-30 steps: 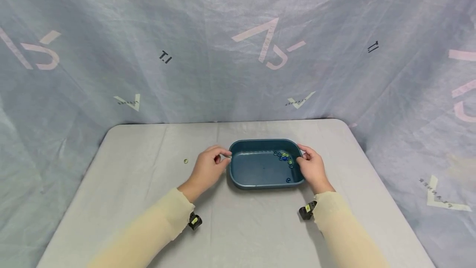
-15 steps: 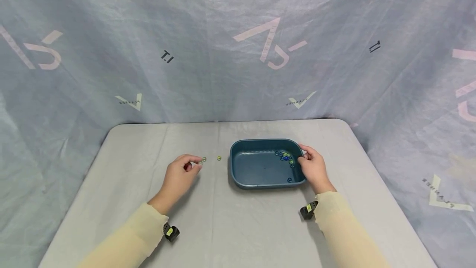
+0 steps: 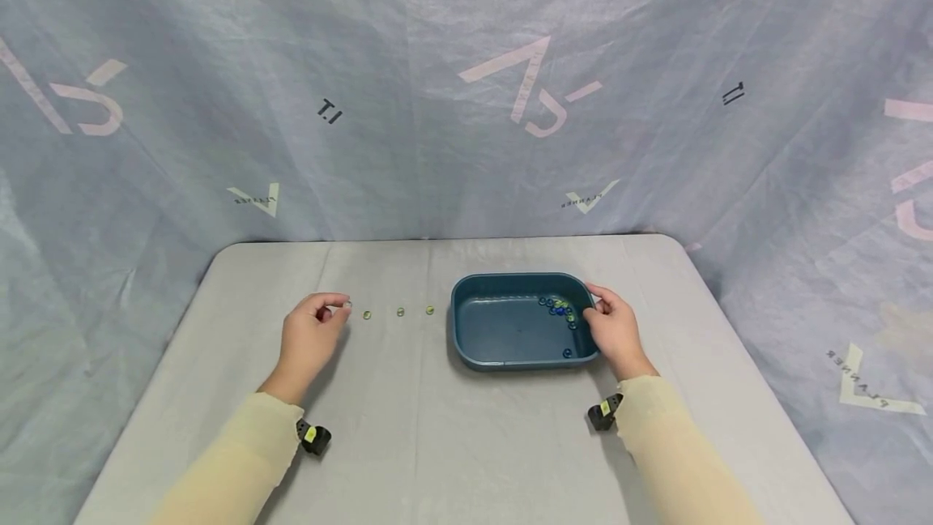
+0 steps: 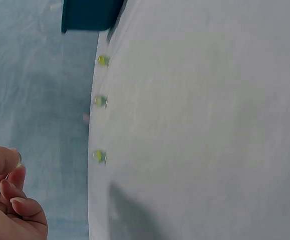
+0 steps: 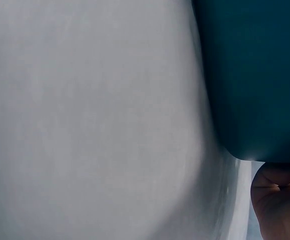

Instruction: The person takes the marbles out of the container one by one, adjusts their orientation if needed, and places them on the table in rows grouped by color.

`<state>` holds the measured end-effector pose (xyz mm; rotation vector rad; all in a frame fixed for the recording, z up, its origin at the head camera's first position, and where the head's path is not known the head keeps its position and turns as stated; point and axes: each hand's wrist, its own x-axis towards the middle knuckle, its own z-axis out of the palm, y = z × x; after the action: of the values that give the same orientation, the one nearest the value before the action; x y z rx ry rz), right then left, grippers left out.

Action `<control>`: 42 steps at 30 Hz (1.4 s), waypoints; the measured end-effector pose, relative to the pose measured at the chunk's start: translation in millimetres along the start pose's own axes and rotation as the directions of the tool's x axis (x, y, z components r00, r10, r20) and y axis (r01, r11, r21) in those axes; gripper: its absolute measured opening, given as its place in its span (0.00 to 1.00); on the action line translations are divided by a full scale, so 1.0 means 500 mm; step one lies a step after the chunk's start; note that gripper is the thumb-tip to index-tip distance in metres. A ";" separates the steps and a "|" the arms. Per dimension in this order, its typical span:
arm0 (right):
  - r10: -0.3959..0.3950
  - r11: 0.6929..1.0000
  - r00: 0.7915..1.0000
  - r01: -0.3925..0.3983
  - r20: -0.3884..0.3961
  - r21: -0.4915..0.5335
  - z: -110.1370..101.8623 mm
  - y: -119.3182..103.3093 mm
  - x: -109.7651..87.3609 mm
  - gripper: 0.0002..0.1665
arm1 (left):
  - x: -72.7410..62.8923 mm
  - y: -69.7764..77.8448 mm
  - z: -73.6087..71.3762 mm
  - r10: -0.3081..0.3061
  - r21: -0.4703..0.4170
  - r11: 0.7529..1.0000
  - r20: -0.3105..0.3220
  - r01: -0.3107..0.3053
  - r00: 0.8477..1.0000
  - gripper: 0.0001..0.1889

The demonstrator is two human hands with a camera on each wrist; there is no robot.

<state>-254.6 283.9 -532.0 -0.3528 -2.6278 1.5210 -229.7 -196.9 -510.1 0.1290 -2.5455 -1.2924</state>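
My left hand (image 3: 309, 337) pinches a small clear glass marble (image 4: 19, 160) between thumb and fingertips, just above the left part of the table. To its right, three yellow-green glass marbles lie apart in a row: a near one (image 3: 367, 315), a middle one (image 3: 400, 312) and one closest to the tray (image 3: 430, 309). My right hand (image 3: 615, 332) grips the right end of the dark blue tray (image 3: 496, 365), with the thumb over the rim. Inside that tray, toward its right end, lie several blue and yellow-green marbles (image 3: 560, 310).
A pale cloth covers the table (image 3: 466, 444), whose back corners are rounded. Behind and beside it hangs a grey printed curtain (image 3: 408, 104). A small black camera sits on each wrist.
My left hand has moved left from the tray's left rim, past the row, with a marble in its fingertips. Two marbles it covered earlier now show. My right hand stays on the tray.
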 end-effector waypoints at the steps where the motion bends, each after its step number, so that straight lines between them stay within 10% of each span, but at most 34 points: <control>1: 0.002 1.000 1.000 -0.002 0.000 0.002 0.000 0.000 0.000 0.29 | 0.003 -0.003 -0.003 -0.008 0.003 1.000 -0.002 0.008 1.000 0.07; 26: 0.004 1.000 1.000 -0.004 0.000 0.002 0.000 -0.007 0.000 0.30 | 0.026 -0.097 0.007 -0.145 0.081 0.988 0.142 0.135 0.979 0.09; 42: 0.006 1.000 1.000 -0.006 -0.013 -0.003 0.002 -0.004 0.002 0.30 | 0.040 -0.108 0.020 -0.145 0.111 0.985 0.105 0.134 0.984 0.09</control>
<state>-256.0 282.5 -530.7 -0.3705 -2.6216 1.5112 -254.3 -225.6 -554.9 0.2678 -2.7440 -1.2491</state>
